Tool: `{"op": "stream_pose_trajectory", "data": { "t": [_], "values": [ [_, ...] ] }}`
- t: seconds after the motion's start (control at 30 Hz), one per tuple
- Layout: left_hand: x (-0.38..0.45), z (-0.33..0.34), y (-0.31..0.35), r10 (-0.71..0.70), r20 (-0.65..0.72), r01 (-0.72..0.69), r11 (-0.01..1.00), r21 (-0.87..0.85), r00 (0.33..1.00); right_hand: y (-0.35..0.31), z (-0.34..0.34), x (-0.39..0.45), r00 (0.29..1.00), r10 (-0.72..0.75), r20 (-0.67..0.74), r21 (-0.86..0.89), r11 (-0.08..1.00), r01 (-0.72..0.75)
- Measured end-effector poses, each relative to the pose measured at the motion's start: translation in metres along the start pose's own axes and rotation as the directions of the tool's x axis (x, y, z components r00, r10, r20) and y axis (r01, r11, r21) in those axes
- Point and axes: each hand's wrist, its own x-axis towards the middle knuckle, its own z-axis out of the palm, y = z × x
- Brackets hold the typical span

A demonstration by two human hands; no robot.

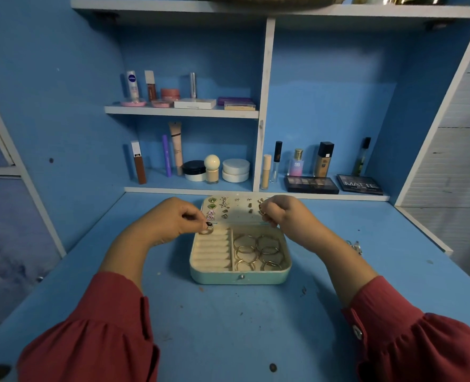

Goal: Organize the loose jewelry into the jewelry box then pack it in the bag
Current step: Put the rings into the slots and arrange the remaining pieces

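Note:
A mint-green jewelry box lies open on the blue desk. Its lid is tipped back and carries several earrings. Gold bangles fill the right compartment, and cream ring rolls line the left one. My left hand pinches a silver ring with a dark stone at the top end of the ring rolls. My right hand hovers at the lid's right edge and pinches a small gold piece. A few loose pieces of jewelry lie on the desk to the right. No bag is in view.
Shelves behind the box hold cosmetics: bottles and tubes, white jars, and two eyeshadow palettes. The blue desk stretches toward me in front of the box. Red sleeves cover both forearms.

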Motion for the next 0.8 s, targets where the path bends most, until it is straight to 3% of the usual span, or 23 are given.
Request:
{"op": "stream_pose_trajectory", "data": {
  "t": [0.33,0.6,0.8],
  "values": [
    [0.001,-0.002,-0.003,-0.013,0.007,0.014,0.995,-0.101,1.0,-0.015,0.024,0.001,0.988,0.137,0.077,0.315,0.937,-0.155],
    [0.0,-0.003,-0.005,0.014,-0.001,-0.014,0.992,-0.124,1.0,-0.015,0.039,0.002,0.998,0.015,0.057,0.018,1.0,-0.016],
    [0.001,-0.001,-0.002,0.04,-0.001,-0.04,0.994,-0.106,0.999,-0.014,0.044,0.003,0.996,-0.084,0.01,-0.096,0.992,0.084]
  ]
}}
